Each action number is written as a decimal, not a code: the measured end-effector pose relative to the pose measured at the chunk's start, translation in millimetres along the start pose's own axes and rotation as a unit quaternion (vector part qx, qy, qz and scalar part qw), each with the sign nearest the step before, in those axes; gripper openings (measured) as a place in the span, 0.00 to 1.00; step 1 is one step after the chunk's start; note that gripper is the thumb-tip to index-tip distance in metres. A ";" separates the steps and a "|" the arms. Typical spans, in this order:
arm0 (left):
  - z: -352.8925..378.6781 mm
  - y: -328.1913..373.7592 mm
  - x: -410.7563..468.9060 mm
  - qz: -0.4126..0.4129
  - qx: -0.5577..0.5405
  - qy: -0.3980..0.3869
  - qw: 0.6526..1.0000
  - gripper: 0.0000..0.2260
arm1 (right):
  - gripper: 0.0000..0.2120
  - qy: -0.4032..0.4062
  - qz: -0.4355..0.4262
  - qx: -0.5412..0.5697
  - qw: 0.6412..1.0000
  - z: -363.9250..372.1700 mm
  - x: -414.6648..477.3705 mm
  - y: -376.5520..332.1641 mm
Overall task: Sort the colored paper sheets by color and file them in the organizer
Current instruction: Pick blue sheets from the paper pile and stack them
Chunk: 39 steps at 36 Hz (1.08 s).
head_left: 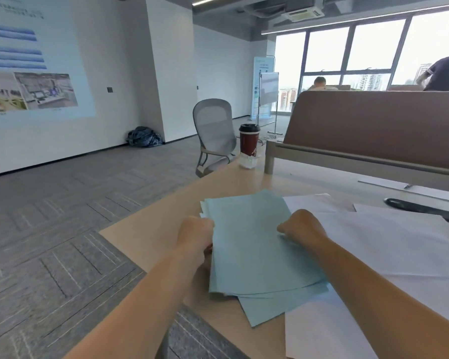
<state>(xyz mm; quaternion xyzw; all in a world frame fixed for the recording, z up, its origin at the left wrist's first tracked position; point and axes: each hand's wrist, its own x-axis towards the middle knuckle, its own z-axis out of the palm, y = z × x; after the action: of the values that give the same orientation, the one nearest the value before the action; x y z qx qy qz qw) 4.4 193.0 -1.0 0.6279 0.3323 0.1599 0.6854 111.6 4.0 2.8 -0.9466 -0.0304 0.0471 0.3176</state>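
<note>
blue sheets [252, 244]: a loose, fanned stack on the desk [151, 229] near its 9 o'clock corner, lower sheets poking out at 5 o'clock.
left hand [196, 233]: at the stack's 9 o'clock edge, fingers curled round that edge, gripping it.
right hand [300, 226]: at the stack's 3 o'clock edge, fingers curled tight; it seems to pinch the edge, though the fingertips are hidden.
white sheets [386, 244]: spread at 3 o'clock of the stack, one tucked under its 5 o'clock corner.
coffee cup [248, 141]: upright at 12 o'clock, at the desk's far edge, black lid on, contents hidden.
clear plastic [248, 161]: at the cup's foot, something green inside.
divider [373, 125]: brown panel at 2 o'clock.
chair [213, 125]: grey, at 11 o'clock, beyond the desk.
</note>
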 end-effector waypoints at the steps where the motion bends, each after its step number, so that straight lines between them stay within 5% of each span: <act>1: 0.0 0.7 0.7 -0.014 -0.014 0.000 1.000 0.04 | 0.08 0.003 0.001 0.003 1.000 -0.8 0.8 0.3; 10: -6.0 -1.5 -0.8 -0.054 0.008 -0.023 0.998 0.04 | 0.10 -0.049 0.066 0.142 0.986 -8.1 1.0 7.4; 18: -10.4 -12.1 -13.3 -0.058 0.089 -0.080 0.991 0.13 | 0.08 -0.085 0.010 0.229 0.970 -24.8 -29.9 21.9; 30: -6.3 63.1 -86.4 0.157 -0.060 -0.157 0.973 0.15 | 0.15 -0.041 -0.121 0.425 0.896 -101.0 -82.1 19.1; 39: 10.9 82.6 -109.8 0.253 -0.067 -0.216 0.941 0.10 | 0.10 -0.035 -0.155 0.488 0.858 -132.0 -102.8 26.5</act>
<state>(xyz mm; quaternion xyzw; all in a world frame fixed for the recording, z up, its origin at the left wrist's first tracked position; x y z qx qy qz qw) -52.0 128.1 106.7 0.6630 -0.0047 0.2109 0.7183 24.5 -105.1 98.8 -0.6510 -0.1609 0.0388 0.7408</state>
